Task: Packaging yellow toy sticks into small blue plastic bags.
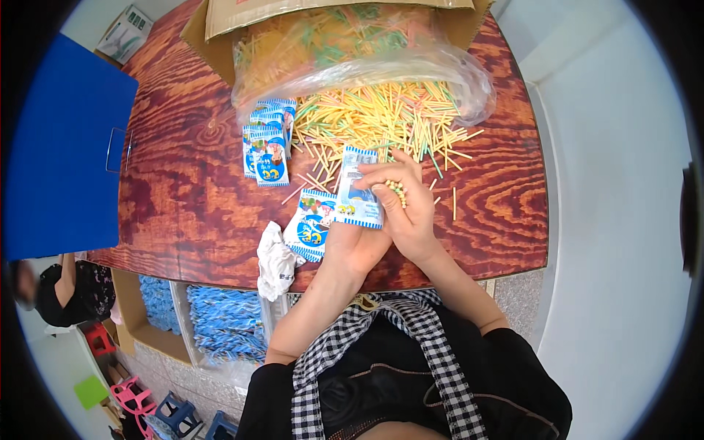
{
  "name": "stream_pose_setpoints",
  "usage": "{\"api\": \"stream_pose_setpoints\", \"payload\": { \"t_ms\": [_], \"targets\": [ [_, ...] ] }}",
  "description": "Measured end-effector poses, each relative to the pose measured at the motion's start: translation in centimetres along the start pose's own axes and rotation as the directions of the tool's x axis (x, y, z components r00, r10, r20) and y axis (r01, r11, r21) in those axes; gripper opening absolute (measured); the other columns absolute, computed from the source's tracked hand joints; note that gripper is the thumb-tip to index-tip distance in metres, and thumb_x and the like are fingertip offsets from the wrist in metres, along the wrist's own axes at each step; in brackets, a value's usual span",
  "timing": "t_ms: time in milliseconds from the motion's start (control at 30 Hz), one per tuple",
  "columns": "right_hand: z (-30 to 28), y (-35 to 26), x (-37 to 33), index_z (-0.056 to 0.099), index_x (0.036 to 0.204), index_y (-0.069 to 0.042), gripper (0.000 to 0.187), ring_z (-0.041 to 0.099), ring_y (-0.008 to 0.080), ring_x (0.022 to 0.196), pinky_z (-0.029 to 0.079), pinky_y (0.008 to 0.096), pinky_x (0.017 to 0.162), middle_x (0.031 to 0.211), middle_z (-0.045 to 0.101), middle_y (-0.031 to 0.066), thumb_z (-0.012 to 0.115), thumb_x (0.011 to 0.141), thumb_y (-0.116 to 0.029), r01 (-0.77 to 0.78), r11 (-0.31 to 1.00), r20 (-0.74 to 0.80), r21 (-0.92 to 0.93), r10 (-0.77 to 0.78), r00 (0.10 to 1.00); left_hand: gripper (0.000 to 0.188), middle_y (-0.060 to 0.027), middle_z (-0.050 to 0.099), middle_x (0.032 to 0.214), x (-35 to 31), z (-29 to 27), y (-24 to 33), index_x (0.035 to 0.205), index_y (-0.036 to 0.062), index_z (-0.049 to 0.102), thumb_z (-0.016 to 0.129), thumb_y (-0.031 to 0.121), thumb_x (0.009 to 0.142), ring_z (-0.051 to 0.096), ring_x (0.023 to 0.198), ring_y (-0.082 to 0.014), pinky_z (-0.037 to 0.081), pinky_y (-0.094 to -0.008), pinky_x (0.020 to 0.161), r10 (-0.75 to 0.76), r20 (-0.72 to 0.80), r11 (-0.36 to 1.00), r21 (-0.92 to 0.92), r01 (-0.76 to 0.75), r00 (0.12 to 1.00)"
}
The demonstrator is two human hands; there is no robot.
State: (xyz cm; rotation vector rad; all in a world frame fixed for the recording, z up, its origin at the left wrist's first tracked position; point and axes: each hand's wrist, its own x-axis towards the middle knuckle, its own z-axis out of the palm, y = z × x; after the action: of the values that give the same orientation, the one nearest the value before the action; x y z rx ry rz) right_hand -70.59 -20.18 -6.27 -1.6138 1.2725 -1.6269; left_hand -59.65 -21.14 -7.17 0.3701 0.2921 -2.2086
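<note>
My left hand (361,251) is under a small white and blue packet (356,192), holding it up. Most of its fingers are hidden behind the packet. In my right hand (414,216) is a bundle of thin pale yellow and green sticks (397,192), their ends showing between thumb and fingers. The right fingertips reach over the packet's face. Beside my left wrist another packet (311,229) lies flat on the table. Farther off, a stack of similar packets (267,154) lies left of a loose heap of coloured sticks (381,117).
A cardboard box (213,55) with a clear plastic bag (477,92) of sticks lies at the far side of the wooden table (183,198). Crumpled white paper or cloth (276,265) sits at the near edge. Bins of blue packets (226,319) stand below left; another person (70,290) is beyond.
</note>
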Motion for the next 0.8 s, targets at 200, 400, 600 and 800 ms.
{"api": "stream_pose_setpoints", "payload": {
  "t_ms": [200,400,600,800],
  "targets": [
    [0.2,-0.2,-0.3,0.062,0.094,-0.008,0.007,0.062,0.0234,0.105,0.026,0.0467,0.108,0.093,0.068,0.0045,0.057,0.091,-0.013,0.076,0.984,0.062,-0.164,-0.066,0.996,0.028,-0.0048,0.056,0.123,-0.6,-0.6,0.1,0.123,0.0087,0.051,0.046,0.024,0.1,0.052,0.119,-0.0159,0.043,-0.0315,0.102,-0.009,-0.027,1.0,0.03,0.01,1.0],
    [0.4,0.3,-1.0,0.058,0.093,-0.003,0.009,0.063,0.0197,0.096,0.041,0.0386,0.097,0.093,0.066,0.0078,0.055,0.094,-0.011,-0.082,0.947,-0.008,0.309,0.088,0.996,0.026,-0.012,0.054,0.127,-2.8,-0.3,1.4,0.114,0.0059,0.054,0.049,0.025,0.098,0.051,0.12,-0.0211,0.039,-0.0369,0.107,-0.059,0.152,0.993,0.114,0.042,0.987],
    [-0.7,0.1,-1.1,0.055,0.094,0.0,0.011,0.055,0.0125,0.073,0.044,0.0254,0.067,0.08,0.057,0.0056,0.054,0.096,-0.01,-0.254,0.94,0.153,0.228,0.223,0.963,0.012,-0.0233,0.046,0.14,-5.6,3.2,2.9,0.088,0.0004,0.054,0.05,0.01,0.093,0.034,0.138,-0.035,0.026,-0.0494,0.112,0.127,0.754,-0.441,0.625,-0.644,0.645],
    [0.2,1.9,-2.5,0.058,0.105,0.0,0.013,0.057,0.0151,0.08,0.046,0.0238,0.07,0.093,0.059,0.0074,0.053,0.094,-0.003,-0.269,0.872,0.179,0.409,0.213,0.961,0.005,-0.0199,0.048,0.139,-5.0,5.3,3.1,0.079,0.0018,0.053,0.057,0.005,0.08,0.04,0.135,-0.0307,0.026,-0.0528,0.112,-0.367,0.66,-0.764,0.188,-0.617,0.656]
  ]
}}
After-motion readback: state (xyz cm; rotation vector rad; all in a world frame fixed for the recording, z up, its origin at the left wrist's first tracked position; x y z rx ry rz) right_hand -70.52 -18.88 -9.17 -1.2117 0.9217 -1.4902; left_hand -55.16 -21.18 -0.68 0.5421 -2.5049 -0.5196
